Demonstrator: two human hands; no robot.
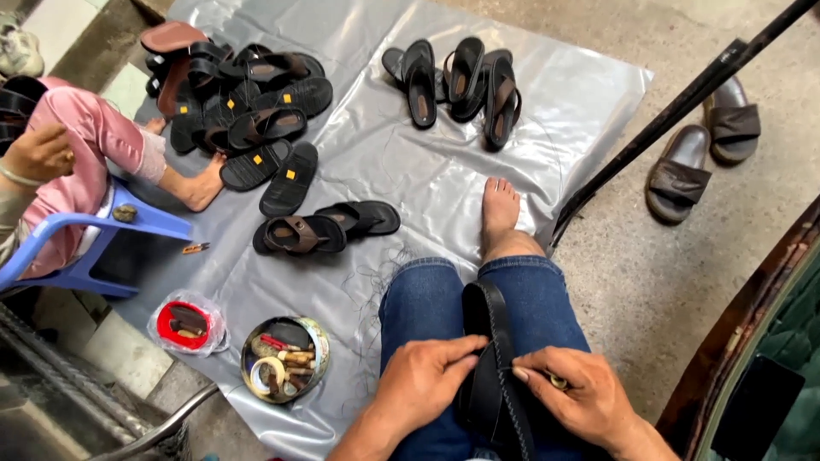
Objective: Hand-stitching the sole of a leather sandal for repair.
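A black sandal (pixel 494 358) stands on edge between the person's knees, clamped by the jeans (pixel 427 299). Its long axis runs nearly straight away from the person, one end pointing toward the bare foot (pixel 500 209), the other down toward the lap, tilted slightly to the right near the body. A stitched edge shows along its lower right side.

The left hand (pixel 423 380) is closed on the sandal's left side, fingers pressed against the sole edge. The right hand (pixel 576 388) rests against the right side, thumb and forefinger pinched together on a small tool (pixel 558 382), too small to make out.

A grey plastic sheet (pixel 410 171) covers the floor. On it lie a round tin (pixel 286 358) of bits, a red lid (pixel 184 324) in a bag, a pair of finished sandals (pixel 325 229), and two piles (pixel 243 102) further off. Another person in pink sits on a blue stool (pixel 102 230) at the left. Two brown slides (pixel 705 154) sit on the concrete to the right.
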